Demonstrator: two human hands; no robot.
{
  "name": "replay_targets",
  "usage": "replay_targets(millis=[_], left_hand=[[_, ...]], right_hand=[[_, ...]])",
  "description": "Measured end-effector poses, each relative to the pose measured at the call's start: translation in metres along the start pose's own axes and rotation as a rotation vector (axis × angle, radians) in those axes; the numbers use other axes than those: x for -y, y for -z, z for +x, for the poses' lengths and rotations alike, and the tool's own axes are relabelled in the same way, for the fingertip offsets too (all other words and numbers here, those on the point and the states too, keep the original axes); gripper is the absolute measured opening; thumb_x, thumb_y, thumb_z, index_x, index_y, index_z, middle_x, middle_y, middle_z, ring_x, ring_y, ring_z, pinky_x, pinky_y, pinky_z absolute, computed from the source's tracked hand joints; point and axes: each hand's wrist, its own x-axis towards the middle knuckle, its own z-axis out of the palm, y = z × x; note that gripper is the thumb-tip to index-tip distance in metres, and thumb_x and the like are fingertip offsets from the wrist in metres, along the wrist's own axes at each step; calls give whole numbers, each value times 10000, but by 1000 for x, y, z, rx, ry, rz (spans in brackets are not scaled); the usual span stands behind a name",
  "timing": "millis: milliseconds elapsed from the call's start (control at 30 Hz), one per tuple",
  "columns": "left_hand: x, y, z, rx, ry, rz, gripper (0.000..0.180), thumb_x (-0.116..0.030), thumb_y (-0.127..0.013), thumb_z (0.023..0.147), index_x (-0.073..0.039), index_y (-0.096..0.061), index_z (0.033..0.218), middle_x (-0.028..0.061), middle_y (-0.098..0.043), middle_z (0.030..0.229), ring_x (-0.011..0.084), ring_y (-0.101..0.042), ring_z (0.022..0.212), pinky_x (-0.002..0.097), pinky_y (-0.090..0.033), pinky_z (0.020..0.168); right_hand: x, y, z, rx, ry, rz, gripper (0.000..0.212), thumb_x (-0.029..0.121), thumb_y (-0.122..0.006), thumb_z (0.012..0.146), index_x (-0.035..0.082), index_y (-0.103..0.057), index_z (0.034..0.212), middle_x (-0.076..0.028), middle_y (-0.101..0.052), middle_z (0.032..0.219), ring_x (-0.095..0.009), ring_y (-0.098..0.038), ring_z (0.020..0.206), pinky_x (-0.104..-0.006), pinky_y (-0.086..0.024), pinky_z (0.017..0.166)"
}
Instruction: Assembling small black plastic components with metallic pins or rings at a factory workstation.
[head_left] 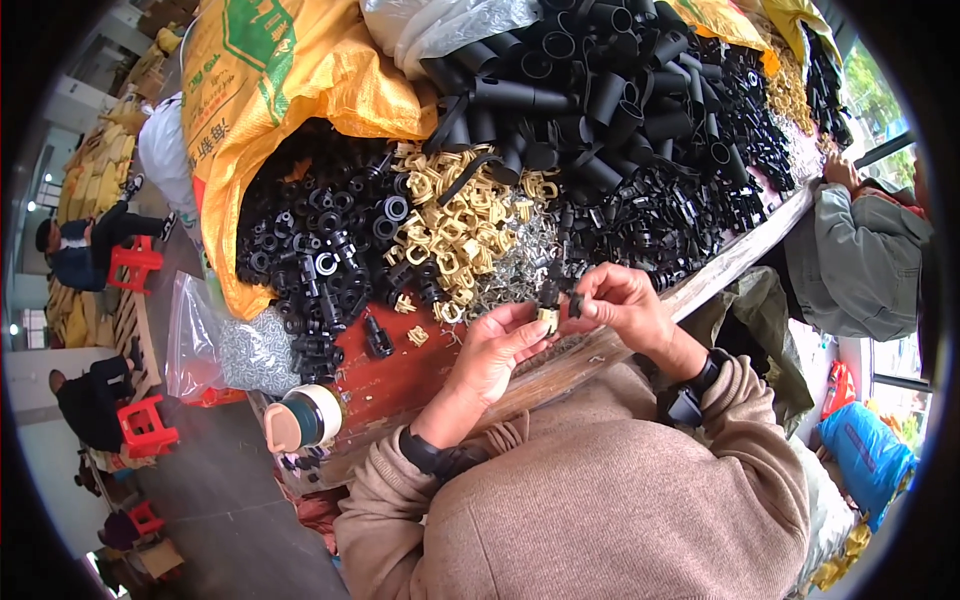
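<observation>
My left hand pinches one black-and-cream fitting by the near wooden beam; my right hand, just beside it, grips one small black piece; beyond lie countless cream clips and black tubes; one cup stands near left; one orange sack overhangs far-left black parts.

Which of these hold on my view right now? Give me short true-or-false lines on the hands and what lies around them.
1. The left hand is close to the right hand. True.
2. The left hand is empty. False: it holds a small part with a cream end.
3. The right hand is spread flat. False: its fingers pinch a small black piece.
4. The orange sack is left of the black tubes. True.
5. The black tubes are nearer the person than the left hand. False: they lie farther away.
6. A lidded cup is left of the left hand. True.
</observation>
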Motion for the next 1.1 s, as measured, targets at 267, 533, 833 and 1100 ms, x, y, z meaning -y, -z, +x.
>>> replay_targets(millis=[267, 533, 833, 1100], left_hand=[[1, -5, 11, 30, -42, -46, 267, -125, -636, 746, -19, -528, 965, 32, -589, 880, 106, -561, 780, 226, -458, 710], [9, -10, 7, 44, 66, -39, 250, -145, -598, 781, -12, -544, 986, 28, -592, 870, 88, -560, 756, 207, -456, 694], [18, 0, 11, 80, 29, 107, 230, -154, -532, 824, 7, -534, 988, 50, -584, 860, 107, -572, 732, 214, -475, 663], [22, -2, 25, 156, 63, 262, 245, -158, -521, 833, 22, -521, 999, 72, -579, 857, 116, -572, 731, 212, -473, 659]], right_hand=[[4, -23, 3, -85, 179, -315, 195, 92, -598, 766, 11, -563, 940, -35, -529, 783, -94, -514, 660, -208, -437, 543], [-1, -9, -6, -45, 625, -1011, 262, 88, -653, 684, 1, -584, 922, -52, -523, 733, -176, -500, 644, -282, -414, 556], [3, 15, -25, -108, 844, -1305, 399, 92, -695, 609, 1, -560, 973, -89, -520, 735, -220, -511, 669, -302, -402, 569], [11, 82, -35, -477, 301, -1630, 385, 202, -643, 676, 39, -503, 995, -101, -481, 901, -280, -517, 737, -330, -435, 610]])
